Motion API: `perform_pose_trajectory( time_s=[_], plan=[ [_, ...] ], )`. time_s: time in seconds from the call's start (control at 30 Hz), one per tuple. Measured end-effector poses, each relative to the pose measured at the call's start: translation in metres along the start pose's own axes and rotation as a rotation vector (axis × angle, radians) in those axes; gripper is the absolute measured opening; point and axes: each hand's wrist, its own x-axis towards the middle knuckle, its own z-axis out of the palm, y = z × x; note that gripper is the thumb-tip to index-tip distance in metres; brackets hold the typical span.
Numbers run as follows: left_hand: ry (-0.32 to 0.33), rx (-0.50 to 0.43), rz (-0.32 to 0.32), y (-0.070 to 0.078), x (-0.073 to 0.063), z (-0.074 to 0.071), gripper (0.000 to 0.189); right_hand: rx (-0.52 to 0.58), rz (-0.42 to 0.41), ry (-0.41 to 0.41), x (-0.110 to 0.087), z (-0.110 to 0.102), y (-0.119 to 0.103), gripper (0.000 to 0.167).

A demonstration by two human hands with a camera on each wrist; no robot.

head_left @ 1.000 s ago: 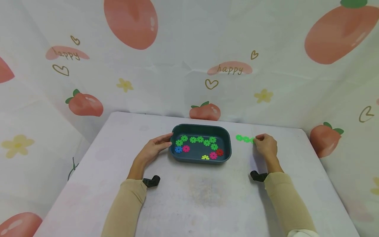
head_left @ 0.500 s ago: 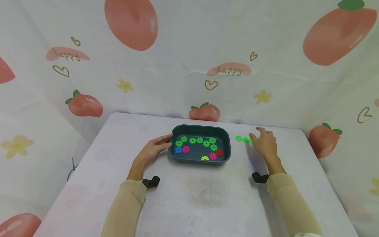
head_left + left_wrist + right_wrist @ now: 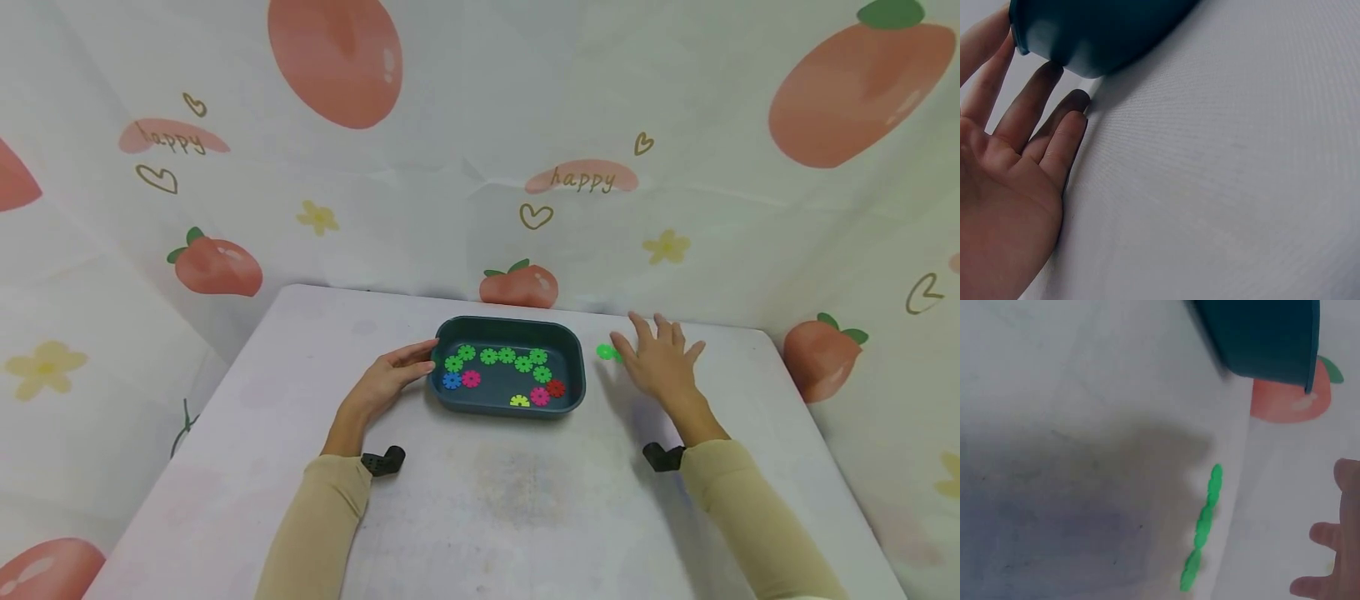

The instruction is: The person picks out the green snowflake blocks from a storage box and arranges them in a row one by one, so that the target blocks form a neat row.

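Green disc chain [image 3: 1203, 527]: lying on the table [image 3: 517, 517], right of centre in the head frame, just beyond the right end of the tray [image 3: 506, 408]. Three joined discs in the right wrist view; partly covered from above by the right hand [image 3: 663, 367].

Change over the last second: from a pinch at the chain's right end to fingers spread wide above it, farther left, with no disc visible between them. Judged: chain let go, right hand free for further work, joins apparently holding.

Left hand [image 3: 375, 385]: unchanged at the tray's left end, with fingers long, loosely apart, tips against the wall. Firmness of contact: cannot tell.

Inside tray, as before: green discs [image 3: 507, 355] across the middle, blue disc [image 3: 452, 380] at left, pink discs [image 3: 471, 378] at left and right, red disc [image 3: 556, 388] and yellow disc [image 3: 520, 399] toward lower right.

Edges: rear table edge close behind the chain, below the backdrop [image 3: 420, 192]; little margin there. Narrow strip between chain and tray; raised wall to clear on any leftward move. Most room at lower centre of the frame, between the sleeves [image 3: 315, 533].
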Motion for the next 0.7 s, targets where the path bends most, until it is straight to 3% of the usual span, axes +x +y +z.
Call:
perform_pose_trajectory(
  time_s=[0.7],
  plan=[
    [-0.002,0.017,0.007,0.002,-0.002,0.001,0.06,-0.131,-0.168,0.0,-0.008,0.011,-0.039,0.082]
  ],
)
